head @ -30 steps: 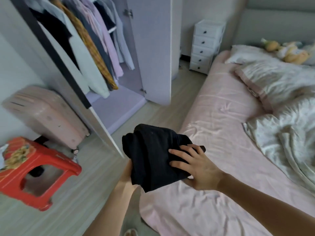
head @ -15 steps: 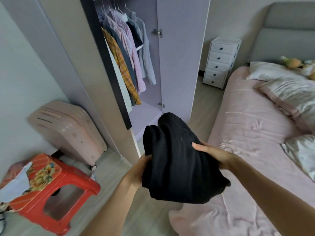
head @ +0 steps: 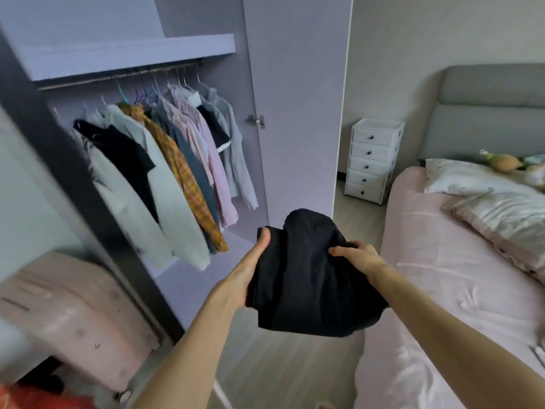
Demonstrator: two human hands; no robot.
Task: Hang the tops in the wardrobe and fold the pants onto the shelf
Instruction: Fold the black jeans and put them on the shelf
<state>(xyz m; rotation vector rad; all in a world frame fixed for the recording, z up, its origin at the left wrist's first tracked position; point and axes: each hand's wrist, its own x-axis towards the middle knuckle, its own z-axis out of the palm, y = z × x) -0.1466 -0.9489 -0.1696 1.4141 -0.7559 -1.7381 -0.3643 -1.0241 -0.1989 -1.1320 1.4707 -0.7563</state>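
A: Start at the wardrobe (head: 295, 98). What sits where?

B: Its door stands open. Inside, the tops (head: 177, 172) hang in a row from the rail, and the shelf (head: 129, 56) runs across just above that rail, in the upper left part of the wardrobe.

A: And the pants?

B: The folded black pants (head: 309, 278) are out in front of the wardrobe, below the open door and well below the shelf. They are a squat bundle, longest roughly from the person out toward the wardrobe.

A: How are they held?

B: From both sides. The left hand (head: 250, 267) cups the side nearer the hanging tops, thumb up along the edge; its fingers are hidden under the cloth. The right hand (head: 358, 256) grips the side away from the wardrobe, toward the pink bed (head: 442, 290), fingers curled over the top fold.

A: So which way to the shelf?

B: Up and to the left of the bundle. The left hand is the nearer one, so I judge the lift leads from that side, with the bundle kept level to save the fold.
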